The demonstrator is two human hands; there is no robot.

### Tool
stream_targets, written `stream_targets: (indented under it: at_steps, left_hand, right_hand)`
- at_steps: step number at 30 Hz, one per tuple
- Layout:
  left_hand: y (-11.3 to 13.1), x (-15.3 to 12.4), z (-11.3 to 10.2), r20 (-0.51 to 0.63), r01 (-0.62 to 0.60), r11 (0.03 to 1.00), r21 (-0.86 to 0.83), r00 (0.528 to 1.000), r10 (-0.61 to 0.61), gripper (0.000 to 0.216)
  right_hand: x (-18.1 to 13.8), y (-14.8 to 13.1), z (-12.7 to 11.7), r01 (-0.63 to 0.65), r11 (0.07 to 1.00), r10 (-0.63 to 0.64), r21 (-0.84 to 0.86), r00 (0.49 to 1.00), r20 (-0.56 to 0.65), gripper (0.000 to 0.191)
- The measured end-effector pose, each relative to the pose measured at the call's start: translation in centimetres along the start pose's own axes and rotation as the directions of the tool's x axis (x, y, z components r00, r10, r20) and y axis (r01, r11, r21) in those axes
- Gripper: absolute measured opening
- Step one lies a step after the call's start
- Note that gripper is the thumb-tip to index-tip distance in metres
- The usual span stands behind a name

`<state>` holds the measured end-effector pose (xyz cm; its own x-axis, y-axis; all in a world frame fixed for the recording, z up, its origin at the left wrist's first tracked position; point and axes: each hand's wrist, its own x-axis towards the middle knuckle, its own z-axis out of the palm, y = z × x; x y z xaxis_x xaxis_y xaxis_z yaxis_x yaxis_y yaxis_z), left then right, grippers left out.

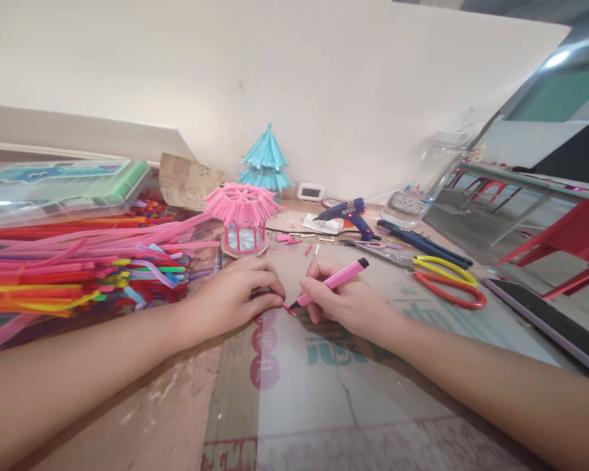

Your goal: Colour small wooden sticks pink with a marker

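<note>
My right hand is closed around a pink marker pen, its tip pointing down-left at a small pink piece on the cardboard sheet. My left hand is closed, its fingertips pinching or pressing that small piece right beside the pen tip. Just behind my hands stands a pink straw pavilion model.
A large heap of coloured straws lies at the left under a clear plastic box. A teal straw pagoda, a blue glue gun, pliers, scissors and a clear jar stand at the back and right. A tablet lies at the right edge.
</note>
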<state>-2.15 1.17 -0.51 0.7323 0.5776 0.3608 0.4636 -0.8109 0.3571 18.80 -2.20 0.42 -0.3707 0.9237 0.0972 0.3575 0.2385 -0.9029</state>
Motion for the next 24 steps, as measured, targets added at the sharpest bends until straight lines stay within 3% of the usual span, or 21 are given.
stream_targets:
  at_steps: [7, 12, 14, 24]
  left_hand:
    - [-0.1, 0.1, -0.1, 0.039, -0.002, 1.000, 0.000, 0.999, 0.002, 0.019]
    - [-0.1, 0.1, -0.1, 0.053, 0.001, 1.000, -0.008, 0.999, -0.001, 0.020]
    - [-0.1, 0.1, -0.1, 0.043, 0.004, 1.000, -0.011, 0.999, -0.003, 0.019]
    - [0.2, 0.0, 0.0, -0.001, 0.043, 0.999, -0.005, 0.999, -0.043, 0.014]
  right_hand:
    - [-0.4, 0.1, -0.1, 0.060, 0.994, -0.058, 0.087, 0.998, -0.022, 0.024]
    - [-1.1, 0.3, -0.1, 0.348, 0.936, -0.348, 0.053, 0.937, -0.003, 0.025]
    - [-1.2, 0.5, -0.1, 0.403, 0.915, -0.403, 0.010, 0.914, 0.043, 0.025]
    - [-1.0, 0.5, -0.2, 0.372, 0.928, -0.368, -0.024, 0.924, 0.103, 0.027]
